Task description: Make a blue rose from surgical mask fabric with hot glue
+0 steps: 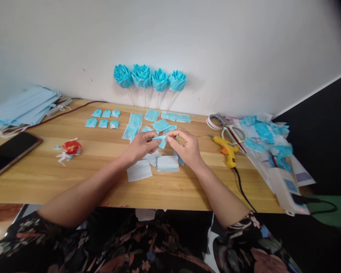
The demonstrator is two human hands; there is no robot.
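Between my hands is a small blue fabric piece [162, 141], pinched at both sides above the table. My left hand [143, 145] grips its left end with thumb and fingers. At its right end, my right hand [185, 146] holds it between thumb and index finger. Under and around the hands lie several cut blue pieces [160, 125] and white pieces [139, 170]. Several small folded blue petals [91, 122] sit in two rows to the left. Several blue flowers on sticks [141, 76] lean against the wall behind.
A yellow glue gun [229, 151], scissors [233, 133] and a tape roll [214, 121] are on the right, by blue scraps [263, 131] and a power strip [287, 189]. Left are masks [25, 104], a phone [11, 153] and a red scrap bundle [72, 147].
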